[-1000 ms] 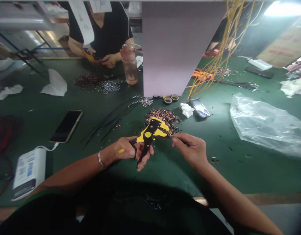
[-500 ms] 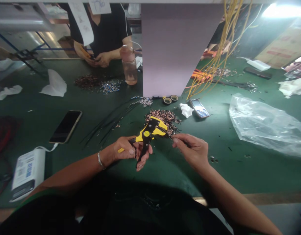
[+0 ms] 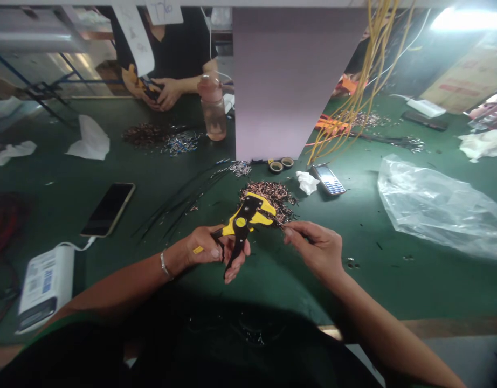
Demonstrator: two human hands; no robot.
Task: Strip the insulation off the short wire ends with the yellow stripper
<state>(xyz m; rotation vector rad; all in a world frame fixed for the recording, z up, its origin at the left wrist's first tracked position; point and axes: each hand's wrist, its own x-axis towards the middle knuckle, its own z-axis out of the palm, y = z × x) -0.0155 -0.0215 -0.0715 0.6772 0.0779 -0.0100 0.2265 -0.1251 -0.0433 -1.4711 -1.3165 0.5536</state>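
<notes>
Left hand (image 3: 210, 249) grips the yellow wire stripper (image 3: 248, 214); right hand (image 3: 318, 249) pinches shut at its nose; paper tag (image 3: 164, 11) ends "76".

Smartphone (image 3: 108, 209), pink bottle (image 3: 214, 110), plastic bag (image 3: 438, 207)

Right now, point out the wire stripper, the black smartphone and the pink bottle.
wire stripper (image 3: 241, 221): head view, on its yellow pivot knob.
black smartphone (image 3: 108, 209): head view, middle of its dark screen.
pink bottle (image 3: 215, 113): head view, on its clear body.
</notes>
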